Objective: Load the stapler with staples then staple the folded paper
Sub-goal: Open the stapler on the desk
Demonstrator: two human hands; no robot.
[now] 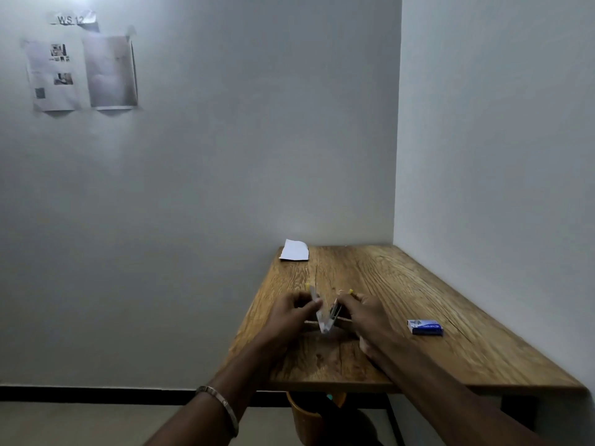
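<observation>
On table [402,284] — stapler [325,317] splayed open in V, metal, yellow-tipped; left hand [291,312] and right hand [365,312] each grip one arm.

Both hands meet over the wooden bench [402,284], holding a stapler [325,317] swung wide open into a V. The left hand [291,312] grips one arm of it, fingers curled round the metal; the right hand [363,313] grips the other arm, which ends in a yellow tip. The picture is blurred here, so finer detail is lost. To the right of the right hand, apart from it, lies a small blue box [425,327]. Beyond the left hand, at the bench's far corner, lies a folded white paper [294,251]. A metal bangle [222,408] circles the left wrist.
</observation>
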